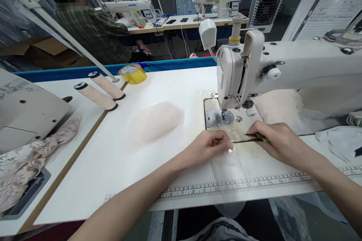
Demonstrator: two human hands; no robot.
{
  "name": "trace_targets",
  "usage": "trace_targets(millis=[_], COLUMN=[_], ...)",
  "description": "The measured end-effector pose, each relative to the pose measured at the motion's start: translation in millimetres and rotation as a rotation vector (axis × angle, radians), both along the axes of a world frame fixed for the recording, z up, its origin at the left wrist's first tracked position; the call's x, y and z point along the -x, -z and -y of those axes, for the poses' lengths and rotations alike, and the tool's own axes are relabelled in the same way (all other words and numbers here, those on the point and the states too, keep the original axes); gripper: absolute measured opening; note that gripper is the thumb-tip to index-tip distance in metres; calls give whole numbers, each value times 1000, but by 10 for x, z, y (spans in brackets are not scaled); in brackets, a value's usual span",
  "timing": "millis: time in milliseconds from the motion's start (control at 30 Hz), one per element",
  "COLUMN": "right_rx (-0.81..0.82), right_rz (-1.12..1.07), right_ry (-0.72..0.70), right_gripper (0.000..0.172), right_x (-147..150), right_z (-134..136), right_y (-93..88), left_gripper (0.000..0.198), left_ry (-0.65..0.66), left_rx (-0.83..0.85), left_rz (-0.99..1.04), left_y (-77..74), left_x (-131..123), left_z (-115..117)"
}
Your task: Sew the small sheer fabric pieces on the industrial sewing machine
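Note:
Just in front of the sewing machine's needle plate (pixel 217 118), my left hand (pixel 210 146) is closed in a pinch. What lies between its fingertips is thin and pale, too small to make out. My right hand (pixel 278 143) grips dark thread snips (pixel 249 140) with a bit of green at the handle. Their blades point left and their tips reach my left fingertips. Below my hands a sheer whitish patch (pixel 227 167) shows faintly on the table. The white sewing machine (pixel 234 67) stands right behind both hands, its needle area above the plate.
A pale oval fabric piece (pixel 157 122) lies left on the white table (pixel 113 165). Two thread cones (pixel 97 97) and yellow tape (pixel 132 74) sit farther back. Light fabric (pixel 278 107) lies under the machine arm. A printed ruler (pixel 203 191) lines the front edge. A co-worker (pixel 90 34) sits beyond.

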State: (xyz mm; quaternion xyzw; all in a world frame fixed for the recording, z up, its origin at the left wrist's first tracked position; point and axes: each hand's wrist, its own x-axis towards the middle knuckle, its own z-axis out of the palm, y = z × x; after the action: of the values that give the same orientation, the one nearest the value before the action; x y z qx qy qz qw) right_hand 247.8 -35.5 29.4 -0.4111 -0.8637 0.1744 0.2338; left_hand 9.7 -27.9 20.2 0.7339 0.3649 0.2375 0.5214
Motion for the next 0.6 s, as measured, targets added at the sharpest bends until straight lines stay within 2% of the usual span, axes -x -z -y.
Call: trace_targets(millis=[100,233,400,533,600], right_rx=[-37,-18,-47,-108,-66], right_rz=[71,103,173,304,214], right_ry=[16,54,1,-32,-17], right_gripper=[12,14,20,19,18], right_x=[-16,27,17,5,10], right_z=[62,107,108,95,91], right_y=[-81,-84,-22,-31,-74], left_gripper=[13,15,11,19,23], left_ry=[-8,-57,-88,-97,-97], left_rx=[54,95,26,-25,-31], left_rz=[46,105,-6,-49,-63], left_y=[45,121,134,103,98], left_x=[2,24,40,45,50], left_z=[-6,-21,-15,-11,-16])
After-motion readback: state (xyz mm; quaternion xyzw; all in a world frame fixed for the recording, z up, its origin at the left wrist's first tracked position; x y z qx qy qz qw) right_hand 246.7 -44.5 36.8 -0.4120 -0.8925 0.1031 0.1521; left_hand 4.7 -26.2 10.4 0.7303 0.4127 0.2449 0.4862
